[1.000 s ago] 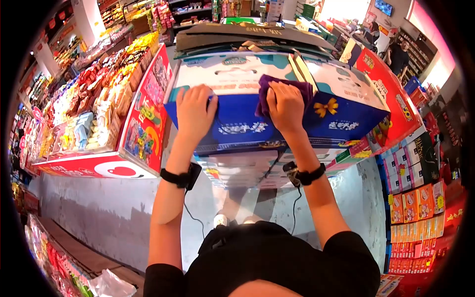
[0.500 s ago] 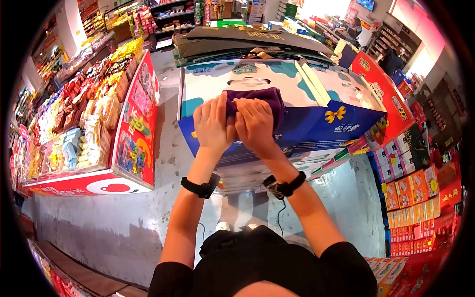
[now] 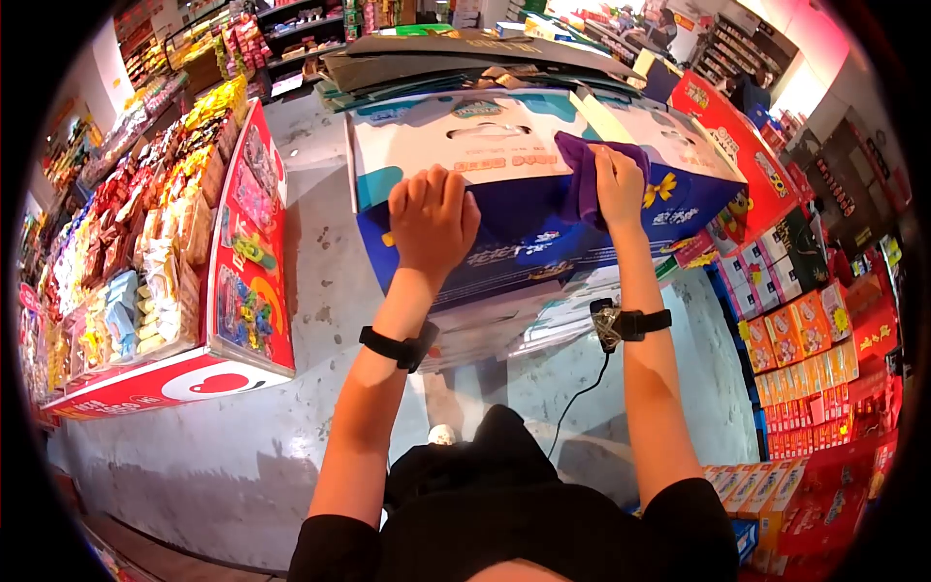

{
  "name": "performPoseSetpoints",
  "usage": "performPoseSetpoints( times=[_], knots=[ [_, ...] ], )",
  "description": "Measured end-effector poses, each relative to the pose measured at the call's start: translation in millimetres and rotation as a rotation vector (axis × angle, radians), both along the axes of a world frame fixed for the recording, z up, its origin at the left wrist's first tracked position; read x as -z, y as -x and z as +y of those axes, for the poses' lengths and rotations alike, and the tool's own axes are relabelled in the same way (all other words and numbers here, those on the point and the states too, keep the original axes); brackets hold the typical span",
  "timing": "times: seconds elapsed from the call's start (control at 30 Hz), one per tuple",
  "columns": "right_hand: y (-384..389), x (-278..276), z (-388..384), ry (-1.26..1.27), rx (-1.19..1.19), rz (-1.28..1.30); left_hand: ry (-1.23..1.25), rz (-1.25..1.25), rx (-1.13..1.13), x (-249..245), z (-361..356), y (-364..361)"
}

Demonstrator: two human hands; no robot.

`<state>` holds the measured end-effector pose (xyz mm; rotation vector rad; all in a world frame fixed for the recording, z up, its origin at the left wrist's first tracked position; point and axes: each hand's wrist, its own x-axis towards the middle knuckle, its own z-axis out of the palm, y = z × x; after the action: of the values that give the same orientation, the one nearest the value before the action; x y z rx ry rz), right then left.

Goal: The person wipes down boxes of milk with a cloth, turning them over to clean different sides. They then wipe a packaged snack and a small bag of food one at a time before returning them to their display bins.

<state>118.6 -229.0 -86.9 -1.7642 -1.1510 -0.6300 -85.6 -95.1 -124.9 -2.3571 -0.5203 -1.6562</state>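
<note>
A purple cloth [image 3: 580,184] is gripped in my right hand [image 3: 618,184], over the front top edge of a large blue and white carton [image 3: 504,145]. Part of the cloth lies on the white top and part hangs over the blue side. My left hand [image 3: 433,218] rests on the carton's front edge to the left, away from the cloth, its fingers slightly bent and lying over the edge; nothing shows in it. Black straps circle both wrists.
Flattened dark cardboard [image 3: 485,53] is stacked behind the carton. A bin of packaged snacks [image 3: 242,281] stands on the left. Boxed goods [image 3: 795,335] and a red carton [image 3: 732,136] are on the right. People are visible in the far background.
My right hand has moved right along the carton with the cloth. My left hand has come off the cloth, and the hands are now apart.
</note>
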Motion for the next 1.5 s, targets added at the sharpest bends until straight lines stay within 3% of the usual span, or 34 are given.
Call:
performPoseSetpoints(
  times=[0.03,0.07,0.2,0.27,0.4,0.5,0.63,0.67,0.77,0.83,0.93,1.0,1.03,1.07,1.2,1.4,1.47,1.5],
  knots=[
    [4.7,-7.0,1.7,0.110,0.012,0.158,-0.018,-0.015,-0.004,0.0,1.0,-1.4],
    [9.6,-10.9,6.1,0.107,0.008,0.146,-0.021,-0.027,-0.008,0.4,2.6,-1.5],
    [38.9,-24.6,27.8,0.511,-0.086,-0.034,-0.043,-0.041,-0.001,4.9,4.0,-3.2],
    [54.5,-23.2,41.3,0.550,-0.045,-0.157,-0.029,-0.091,0.022,3.0,2.8,-3.5],
    [76.4,-32.0,51.5,0.632,-0.177,-0.105,0.046,-0.077,0.086,-8.7,-3.6,7.1],
    [72.8,-27.7,44.3,0.547,-0.436,-0.064,0.033,0.125,0.175,-29.5,-4.9,28.6],
    [75.0,-34.8,7.1,0.550,-0.474,-0.233,0.222,0.358,0.301,-54.9,15.3,65.9],
    [70.6,-32.4,0.4,0.526,-0.364,-0.219,0.223,0.359,0.311,-54.0,25.2,71.7],
    [37.1,-24.2,-10.0,0.463,-0.179,-0.043,0.237,0.296,0.465,-46.8,48.2,78.4],
    [13.5,-29.7,-5.8,0.491,-0.144,0.044,0.200,0.067,0.486,-28.4,58.7,70.2],
    [-31.8,-35.0,26.0,0.691,-0.103,0.109,0.308,-0.172,0.589,-12.0,59.3,57.5],
    [-54.5,-36.9,56.6,1.089,-0.149,-0.203,0.329,-0.260,0.622,-8.7,56.3,51.6],
    [-48.6,-40.9,65.1,1.056,-0.116,0.040,0.315,-0.279,0.612,-7.3,58.7,48.6],
    [-42.9,-43.1,77.3,1.073,-0.096,0.042,0.301,-0.297,0.599,-6.7,59.9,47.1],
    [-5.2,-52.2,118.0,1.159,-0.237,0.041,0.236,-0.300,0.505,-5.8,58.2,43.5],
    [55.8,-28.0,147.7,1.022,-0.542,-0.248,0.189,-0.298,0.463,-7.8,58.2,44.6],
    [57.2,-18.7,150.2,0.966,-0.704,-0.551,0.239,-0.236,0.452,-5.7,59.6,46.8],
    [65.3,-25.2,138.1,0.932,-0.750,-0.487,0.235,-0.242,0.455,-4.8,59.7,48.1]
  ],
)
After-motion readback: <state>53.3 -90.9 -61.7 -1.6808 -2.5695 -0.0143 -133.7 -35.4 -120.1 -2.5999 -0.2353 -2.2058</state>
